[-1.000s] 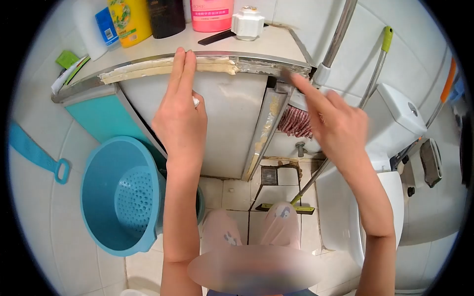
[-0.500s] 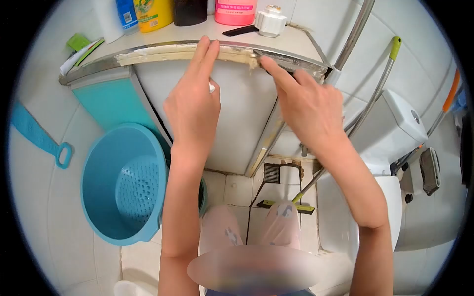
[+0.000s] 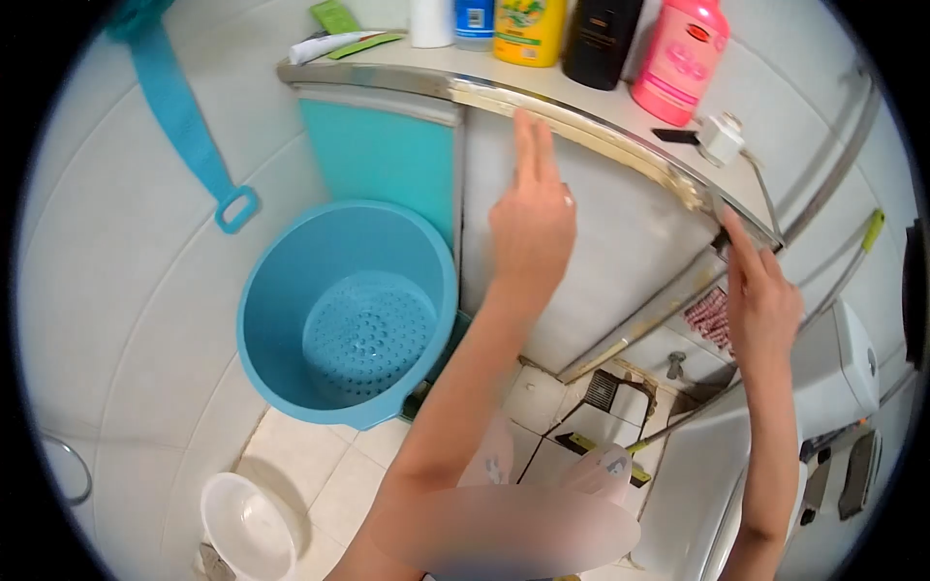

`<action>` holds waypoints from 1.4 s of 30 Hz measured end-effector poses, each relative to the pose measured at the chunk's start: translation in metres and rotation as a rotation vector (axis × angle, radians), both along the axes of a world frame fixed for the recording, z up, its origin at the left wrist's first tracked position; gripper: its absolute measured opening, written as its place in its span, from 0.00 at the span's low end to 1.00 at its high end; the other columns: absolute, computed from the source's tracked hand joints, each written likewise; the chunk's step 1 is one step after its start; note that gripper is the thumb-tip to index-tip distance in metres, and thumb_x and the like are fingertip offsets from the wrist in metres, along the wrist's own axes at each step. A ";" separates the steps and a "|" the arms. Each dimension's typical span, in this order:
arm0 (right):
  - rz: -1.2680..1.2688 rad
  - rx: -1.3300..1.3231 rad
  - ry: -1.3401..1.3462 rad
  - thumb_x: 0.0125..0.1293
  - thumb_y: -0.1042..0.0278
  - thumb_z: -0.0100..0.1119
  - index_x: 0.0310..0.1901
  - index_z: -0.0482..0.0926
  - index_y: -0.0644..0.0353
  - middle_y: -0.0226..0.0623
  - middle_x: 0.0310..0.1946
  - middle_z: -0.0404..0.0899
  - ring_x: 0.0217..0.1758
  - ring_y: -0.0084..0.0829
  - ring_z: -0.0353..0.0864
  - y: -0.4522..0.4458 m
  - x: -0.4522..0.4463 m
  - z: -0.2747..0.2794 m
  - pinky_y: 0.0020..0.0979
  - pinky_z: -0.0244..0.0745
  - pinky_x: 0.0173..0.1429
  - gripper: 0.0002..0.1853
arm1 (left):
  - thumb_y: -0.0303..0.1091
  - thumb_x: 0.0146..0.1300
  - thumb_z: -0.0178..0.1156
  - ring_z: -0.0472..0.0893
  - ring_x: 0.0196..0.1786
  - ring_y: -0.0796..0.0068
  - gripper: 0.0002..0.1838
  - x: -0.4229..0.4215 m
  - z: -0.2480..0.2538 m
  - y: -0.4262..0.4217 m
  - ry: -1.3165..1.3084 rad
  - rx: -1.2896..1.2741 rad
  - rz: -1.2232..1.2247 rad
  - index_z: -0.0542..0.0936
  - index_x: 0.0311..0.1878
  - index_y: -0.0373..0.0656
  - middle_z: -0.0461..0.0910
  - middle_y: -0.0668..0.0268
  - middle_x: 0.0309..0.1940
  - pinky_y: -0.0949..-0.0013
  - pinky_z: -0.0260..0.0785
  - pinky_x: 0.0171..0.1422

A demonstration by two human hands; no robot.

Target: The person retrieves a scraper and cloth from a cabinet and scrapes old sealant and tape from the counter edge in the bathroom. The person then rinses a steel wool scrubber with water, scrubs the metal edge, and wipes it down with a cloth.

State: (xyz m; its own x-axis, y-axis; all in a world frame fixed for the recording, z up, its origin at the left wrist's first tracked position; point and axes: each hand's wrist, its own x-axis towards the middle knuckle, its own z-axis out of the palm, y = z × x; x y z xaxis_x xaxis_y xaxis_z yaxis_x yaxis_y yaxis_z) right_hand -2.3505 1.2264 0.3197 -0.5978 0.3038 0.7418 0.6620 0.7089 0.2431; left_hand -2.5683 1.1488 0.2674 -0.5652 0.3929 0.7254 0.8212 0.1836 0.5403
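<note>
The left hand has 2 straight fingers at the cream, rough strip along the white, curved counter. The right hand points near its ragged end. I cannot tell what either hand grasps.

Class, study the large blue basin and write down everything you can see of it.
The large blue basin is round and deep, apparently plastic, with a smooth rim and a small projecting lip on the person's side. Dimples or bumps pattern its glossy bottom. It sits mouth up, beside the turquoise panel. Neither the left hand nor the right hand touches it; its support is hidden.
</note>
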 end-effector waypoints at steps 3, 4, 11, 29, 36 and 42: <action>0.105 0.068 0.003 0.60 0.70 0.56 0.59 0.73 0.38 0.33 0.23 0.74 0.19 0.36 0.76 0.008 -0.030 -0.004 0.35 0.71 0.22 0.25 | 0.25 0.52 0.60 0.80 0.44 0.54 0.35 -0.005 0.001 0.005 0.052 0.028 0.002 0.62 0.66 0.38 0.54 0.57 0.71 0.62 0.76 0.42; 0.124 0.058 0.015 0.59 0.70 0.56 0.59 0.74 0.38 0.33 0.22 0.74 0.18 0.35 0.76 0.007 -0.046 -0.003 0.35 0.70 0.22 0.24 | 0.25 0.52 0.60 0.80 0.44 0.54 0.35 -0.009 0.002 0.002 0.048 -0.006 0.007 0.62 0.66 0.38 0.54 0.57 0.71 0.62 0.76 0.43; 0.038 0.070 -0.025 0.59 0.70 0.57 0.57 0.76 0.42 0.33 0.19 0.71 0.16 0.35 0.74 -0.011 -0.058 0.006 0.35 0.69 0.21 0.22 | 0.24 0.53 0.59 0.78 0.50 0.55 0.31 -0.011 0.004 0.002 0.026 0.075 -0.048 0.67 0.63 0.39 0.60 0.61 0.69 0.61 0.75 0.49; 0.011 -0.013 0.010 0.60 0.73 0.57 0.56 0.77 0.42 0.31 0.17 0.69 0.17 0.32 0.71 -0.016 -0.015 0.005 0.35 0.65 0.21 0.21 | 0.45 0.58 0.61 0.80 0.35 0.55 0.14 0.009 0.046 0.025 -0.296 0.123 -0.077 0.78 0.33 0.42 0.81 0.60 0.29 0.58 0.70 0.42; 0.103 0.057 -0.046 0.57 0.72 0.55 0.57 0.74 0.46 0.31 0.19 0.72 0.15 0.33 0.74 -0.008 -0.086 -0.010 0.33 0.69 0.18 0.23 | 0.45 0.57 0.62 0.81 0.35 0.63 0.16 -0.009 0.038 0.018 -0.282 0.142 -0.140 0.81 0.34 0.40 0.82 0.60 0.29 0.64 0.71 0.42; 0.047 -0.010 -0.039 0.54 0.73 0.54 0.58 0.73 0.46 0.33 0.21 0.75 0.16 0.35 0.77 -0.014 -0.051 0.001 0.34 0.72 0.19 0.26 | 0.44 0.60 0.61 0.80 0.34 0.66 0.17 -0.011 0.034 0.016 -0.355 0.293 -0.209 0.79 0.36 0.37 0.82 0.59 0.30 0.66 0.70 0.41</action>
State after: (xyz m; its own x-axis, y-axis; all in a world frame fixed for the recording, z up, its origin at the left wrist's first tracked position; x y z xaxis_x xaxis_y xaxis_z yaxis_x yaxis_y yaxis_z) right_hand -2.4010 1.2123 0.3207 -0.6402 0.2825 0.7144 0.6183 0.7414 0.2609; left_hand -2.5792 1.1650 0.3012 -0.7278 0.3333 0.5993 0.5803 -0.1663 0.7972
